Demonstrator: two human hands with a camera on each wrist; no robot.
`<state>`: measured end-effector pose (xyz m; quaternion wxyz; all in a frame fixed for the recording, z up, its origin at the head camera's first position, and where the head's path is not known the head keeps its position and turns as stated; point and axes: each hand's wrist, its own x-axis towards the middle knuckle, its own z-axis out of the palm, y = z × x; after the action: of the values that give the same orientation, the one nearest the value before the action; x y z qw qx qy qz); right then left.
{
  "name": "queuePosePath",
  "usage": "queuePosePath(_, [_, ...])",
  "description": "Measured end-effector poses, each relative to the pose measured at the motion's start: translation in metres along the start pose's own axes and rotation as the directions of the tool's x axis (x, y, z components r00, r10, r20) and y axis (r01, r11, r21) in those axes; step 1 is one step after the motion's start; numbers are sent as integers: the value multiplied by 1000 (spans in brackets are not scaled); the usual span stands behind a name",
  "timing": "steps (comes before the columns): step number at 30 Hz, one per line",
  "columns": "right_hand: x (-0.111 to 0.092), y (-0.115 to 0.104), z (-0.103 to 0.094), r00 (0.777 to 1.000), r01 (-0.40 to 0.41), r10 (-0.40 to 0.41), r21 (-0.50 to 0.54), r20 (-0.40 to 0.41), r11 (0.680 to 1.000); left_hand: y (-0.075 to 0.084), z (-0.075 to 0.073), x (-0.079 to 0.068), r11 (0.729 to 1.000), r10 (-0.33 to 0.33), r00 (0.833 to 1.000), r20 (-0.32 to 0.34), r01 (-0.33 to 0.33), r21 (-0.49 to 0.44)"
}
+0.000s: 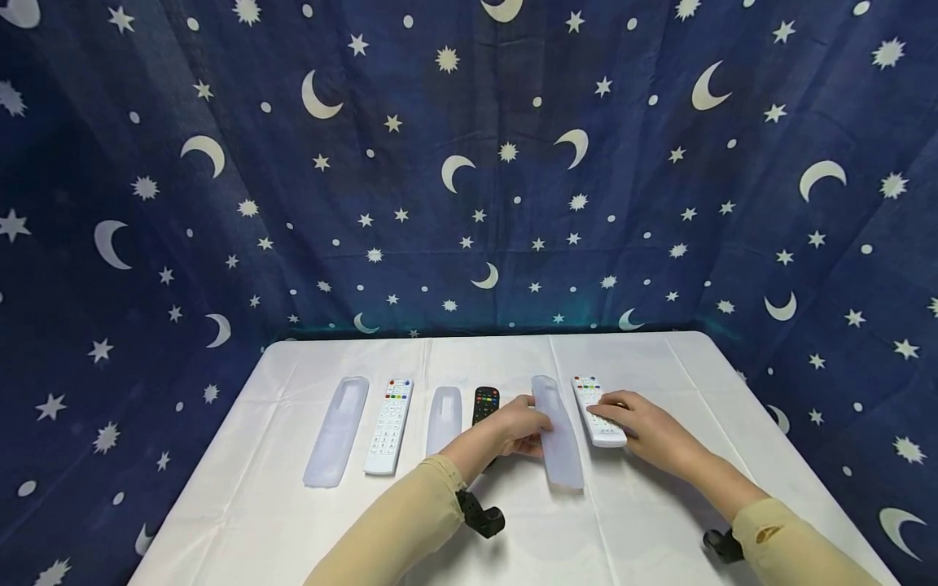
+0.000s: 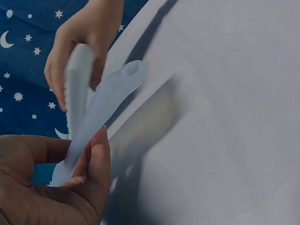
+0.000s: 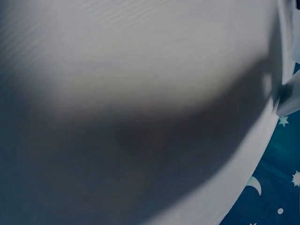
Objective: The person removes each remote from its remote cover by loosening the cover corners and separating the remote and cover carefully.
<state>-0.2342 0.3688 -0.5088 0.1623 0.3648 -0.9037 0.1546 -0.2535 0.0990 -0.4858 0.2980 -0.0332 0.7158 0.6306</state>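
My left hand [image 1: 519, 429] pinches a translucent silicone remote cover [image 1: 560, 448] along its left edge, between thumb and fingers. The left wrist view shows the cover [image 2: 105, 101] raised off the table, slanting above its shadow. In my right hand [image 1: 648, 427] is a white remote control [image 1: 607, 437], held by its sides just right of the cover. The left wrist view has this remote [image 2: 77, 91] tilted beside the cover, partly hidden behind it. The right wrist view is a blurred white surface with a shadow; neither hand can be made out there.
Left of my hands, a long translucent cover [image 1: 337, 431], another white remote [image 1: 388, 427] and a shorter cover [image 1: 444, 411] lie in a row on the white-clothed table [image 1: 234, 521]. A black remote [image 1: 486, 399] is partly behind my left hand. A starry blue curtain [image 1: 410, 203] hangs behind.
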Motion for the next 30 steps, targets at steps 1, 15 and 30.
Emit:
queuePosePath(1, [-1,2,1,999,39,-39,-19,0,999,0,0,0,1000,0,1000,-3,0,8])
queuePosePath(15, [-13,14,9,974,223,-215,-141,69,965,-3,6,5,961,169,983,-75,-148,233])
queuePosePath(30, [-16,16,10,989,101,-84,-137,125,985,8,6,-4,554,328,941,-78,-125,823])
